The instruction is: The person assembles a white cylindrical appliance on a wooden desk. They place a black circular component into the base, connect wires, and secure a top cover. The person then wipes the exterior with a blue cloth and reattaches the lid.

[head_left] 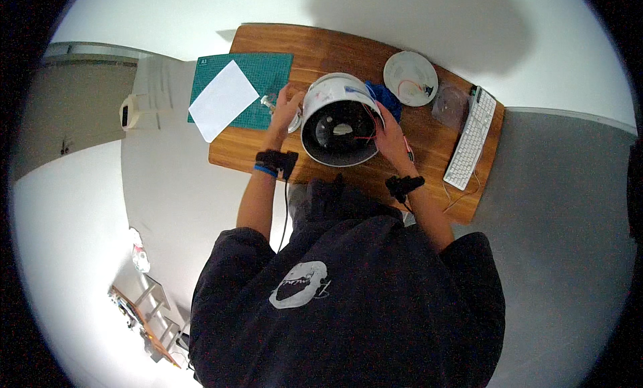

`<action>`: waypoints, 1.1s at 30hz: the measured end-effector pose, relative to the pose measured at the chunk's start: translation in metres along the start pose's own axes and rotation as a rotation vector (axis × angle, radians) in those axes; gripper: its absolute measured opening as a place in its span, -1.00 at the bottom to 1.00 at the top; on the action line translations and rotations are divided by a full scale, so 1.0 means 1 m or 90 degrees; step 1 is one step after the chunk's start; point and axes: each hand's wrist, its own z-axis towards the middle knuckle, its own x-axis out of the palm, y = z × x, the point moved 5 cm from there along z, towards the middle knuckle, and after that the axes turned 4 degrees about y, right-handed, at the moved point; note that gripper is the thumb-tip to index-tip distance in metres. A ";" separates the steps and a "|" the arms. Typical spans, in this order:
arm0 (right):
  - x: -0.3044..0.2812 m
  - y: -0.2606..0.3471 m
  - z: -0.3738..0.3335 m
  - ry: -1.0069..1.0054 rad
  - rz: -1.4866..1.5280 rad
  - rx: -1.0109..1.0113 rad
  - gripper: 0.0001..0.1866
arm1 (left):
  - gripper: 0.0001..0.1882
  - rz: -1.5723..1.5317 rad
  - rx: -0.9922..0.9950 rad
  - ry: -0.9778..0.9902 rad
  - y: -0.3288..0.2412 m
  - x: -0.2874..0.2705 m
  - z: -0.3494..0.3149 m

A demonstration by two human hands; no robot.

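Observation:
A white, drum-shaped appliance housing (338, 86) is tipped on the wooden table, its wide opening toward me. Inside, the dark bowl (335, 135) has a shiny round part at its middle. My left hand (286, 111) grips the housing's left side, with some fingertips hidden. At the right rim, my right hand (391, 139) is closed around the edge. A thin red wire (365, 138) runs across the opening to that hand. Beside my left hand lies a small silver-white fitting (267, 102) whose kind I cannot make out.
A green cutting mat (276, 65) carries a white paper sheet (224, 101) at the left. Farther right are a blue cloth-like bundle (387, 101), a white round cover with wires (402, 66), a clear container (451, 106) and a white keyboard (471, 140). The wooden table (295, 36) stands against a wall.

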 end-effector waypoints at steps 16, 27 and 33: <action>-0.012 0.015 -0.012 0.030 0.087 -0.064 -0.32 | -0.41 0.190 -0.019 0.268 -0.044 0.037 -0.010; 0.039 -0.028 0.067 0.024 0.066 -0.146 -0.57 | -0.36 0.282 0.132 -0.043 -0.087 -0.004 -0.024; 0.073 -0.025 0.080 0.165 0.108 -0.029 -0.51 | -0.40 0.364 0.259 -0.142 -0.083 -0.003 -0.038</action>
